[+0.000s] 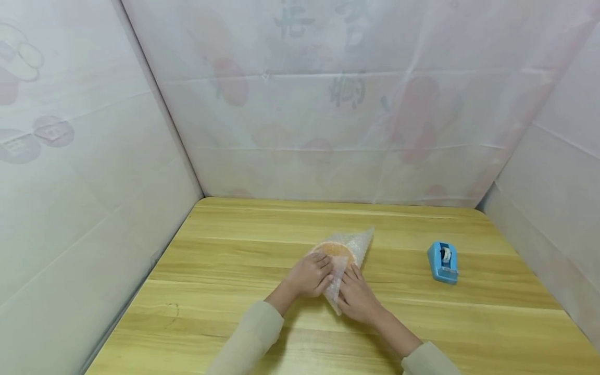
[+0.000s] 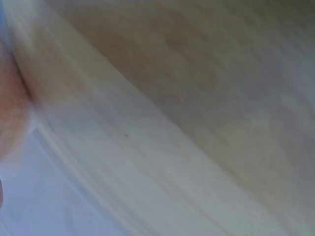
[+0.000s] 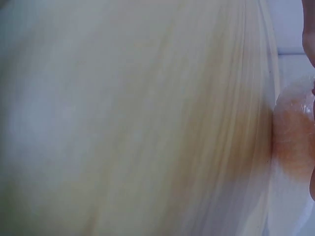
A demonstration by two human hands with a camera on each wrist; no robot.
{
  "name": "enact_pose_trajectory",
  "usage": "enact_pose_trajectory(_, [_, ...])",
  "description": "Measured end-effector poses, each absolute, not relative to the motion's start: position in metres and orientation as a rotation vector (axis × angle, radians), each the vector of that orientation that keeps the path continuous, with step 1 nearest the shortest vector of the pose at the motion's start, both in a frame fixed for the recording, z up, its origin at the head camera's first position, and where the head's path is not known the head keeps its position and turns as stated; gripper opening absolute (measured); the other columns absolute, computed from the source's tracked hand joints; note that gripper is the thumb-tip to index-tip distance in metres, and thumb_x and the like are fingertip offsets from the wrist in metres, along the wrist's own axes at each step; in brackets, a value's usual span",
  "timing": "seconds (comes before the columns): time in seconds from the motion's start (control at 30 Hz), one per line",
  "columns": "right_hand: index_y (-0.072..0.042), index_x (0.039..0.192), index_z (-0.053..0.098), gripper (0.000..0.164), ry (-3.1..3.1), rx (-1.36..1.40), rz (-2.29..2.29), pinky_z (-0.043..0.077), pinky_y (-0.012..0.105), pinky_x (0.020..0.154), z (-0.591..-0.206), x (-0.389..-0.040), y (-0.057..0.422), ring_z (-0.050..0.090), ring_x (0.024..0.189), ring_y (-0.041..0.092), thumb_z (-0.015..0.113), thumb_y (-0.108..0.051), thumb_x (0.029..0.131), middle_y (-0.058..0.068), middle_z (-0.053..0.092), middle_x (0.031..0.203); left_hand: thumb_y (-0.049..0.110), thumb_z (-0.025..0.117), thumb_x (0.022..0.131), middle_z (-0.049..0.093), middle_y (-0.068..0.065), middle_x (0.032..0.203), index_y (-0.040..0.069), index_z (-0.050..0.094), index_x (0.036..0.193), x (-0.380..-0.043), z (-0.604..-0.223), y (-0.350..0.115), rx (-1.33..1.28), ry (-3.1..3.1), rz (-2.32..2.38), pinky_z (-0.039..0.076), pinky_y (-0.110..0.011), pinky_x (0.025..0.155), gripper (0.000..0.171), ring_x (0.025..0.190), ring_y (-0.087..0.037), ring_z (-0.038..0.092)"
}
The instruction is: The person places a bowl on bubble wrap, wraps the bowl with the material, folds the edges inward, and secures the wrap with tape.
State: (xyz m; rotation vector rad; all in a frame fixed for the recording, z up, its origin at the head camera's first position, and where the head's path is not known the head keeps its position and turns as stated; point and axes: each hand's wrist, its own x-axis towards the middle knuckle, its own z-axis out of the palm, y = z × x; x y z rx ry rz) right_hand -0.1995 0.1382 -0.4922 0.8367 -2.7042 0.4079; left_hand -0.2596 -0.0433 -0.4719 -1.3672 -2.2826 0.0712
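A round orange object with a pale rim point(image 1: 334, 249) lies in a sheet of clear bubble wrap point(image 1: 360, 242) on the wooden table; its exact kind is hard to tell. One flap of the wrap is folded over its near side, and a pointed corner sticks out at the far right. The left hand point(image 1: 313, 273) grips the flap from the left with curled fingers. From the right, the right hand point(image 1: 358, 297) holds the wrap's edge, close beside the left. In the right wrist view the wrapped orange object point(image 3: 294, 140) shows at the right edge, with parts of a hand beside it.
A blue tape dispenser point(image 1: 442, 263) with a roll in it stands to the right of the hands. The wooden table point(image 1: 211, 271) has rounded far corners. White printed sheets point(image 1: 290, 120) hang behind it and on both sides.
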Motion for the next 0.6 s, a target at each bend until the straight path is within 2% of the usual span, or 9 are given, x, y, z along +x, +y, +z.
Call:
enact_pose_trajectory(0.1, [-0.001, 0.104, 0.063, 0.031, -2.676, 0.866, 0.444, 0.018, 0.052, 0.112, -0.494, -0.200, 0.140, 0.044, 0.127, 0.034, 0.059, -0.015, 0.077, 0.015, 0.054, 0.131, 0.032, 0.037, 0.097, 0.058, -0.005, 0.128, 0.010, 0.060, 0.124, -0.256, -0.471, -0.042, -1.340, -2.410, 0.110, 0.037, -0.029, 0.107, 0.042, 0.123, -0.018, 0.052])
enact_pose_trajectory(0.17, [-0.002, 0.103, 0.064, 0.032, -2.639, 0.886, 0.501, 0.011, 0.047, 0.116, -0.495, -0.200, 0.141, 0.042, 0.129, 0.035, 0.062, -0.015, 0.075, 0.017, 0.052, 0.133, 0.034, 0.033, 0.098, 0.055, -0.004, 0.133, 0.010, 0.056, 0.128, -0.255, -0.470, -0.041, -1.326, -2.467, 0.133, 0.034, -0.029, 0.109, 0.045, 0.127, -0.018, 0.049])
enact_pose_trajectory(0.23, [-0.002, 0.107, 0.063, 0.036, -2.596, 0.904, 0.576, 0.004, 0.038, 0.118, -0.495, -0.201, 0.143, 0.042, 0.129, 0.035, 0.065, -0.015, 0.073, 0.018, 0.051, 0.134, 0.035, 0.030, 0.099, 0.052, -0.005, 0.136, 0.010, 0.053, 0.131, -0.255, -0.470, -0.041, -1.321, -2.504, 0.156, 0.033, -0.029, 0.110, 0.047, 0.129, -0.018, 0.046])
enact_pose_trajectory(0.33, [0.001, 0.121, 0.058, 0.055, -2.529, 0.919, 0.656, -0.004, 0.028, 0.118, -0.495, -0.201, 0.145, 0.045, 0.125, 0.037, 0.070, -0.015, 0.070, 0.020, 0.052, 0.133, 0.038, 0.027, 0.100, 0.050, -0.005, 0.138, 0.009, 0.050, 0.133, -0.254, -0.469, -0.040, -1.318, -2.536, 0.174, 0.031, -0.029, 0.111, 0.050, 0.130, -0.018, 0.044])
enact_pose_trajectory(0.4, [0.002, 0.120, 0.058, 0.057, -2.506, 0.912, 0.651, 0.001, 0.029, 0.118, -0.494, -0.201, 0.146, 0.046, 0.123, 0.039, 0.072, -0.016, 0.068, 0.021, 0.053, 0.130, 0.039, 0.024, 0.100, 0.048, -0.005, 0.139, 0.009, 0.048, 0.135, -0.254, -0.469, -0.040, -1.312, -2.561, 0.185, 0.030, -0.029, 0.112, 0.051, 0.132, -0.018, 0.043])
enact_pose_trajectory(0.47, [0.002, 0.117, 0.061, 0.056, -2.499, 0.893, 0.610, 0.015, 0.035, 0.117, -0.492, -0.201, 0.148, 0.047, 0.122, 0.040, 0.074, -0.019, 0.067, 0.020, 0.056, 0.127, 0.040, 0.022, 0.101, 0.046, -0.005, 0.141, 0.009, 0.046, 0.136, -0.254, -0.469, -0.039, -1.306, -2.591, 0.190, 0.029, -0.030, 0.112, 0.053, 0.133, -0.017, 0.041])
enact_pose_trajectory(0.6, [0.004, 0.112, 0.063, 0.060, -2.512, 0.855, 0.525, 0.035, 0.046, 0.102, -0.490, -0.200, 0.152, 0.047, 0.122, 0.038, 0.078, -0.026, 0.063, 0.019, 0.059, 0.123, 0.044, 0.019, 0.100, 0.044, -0.004, 0.142, 0.010, 0.044, 0.138, -0.253, -0.469, -0.038, -1.289, -2.638, 0.205, 0.028, -0.030, 0.113, 0.056, 0.134, -0.017, 0.039])
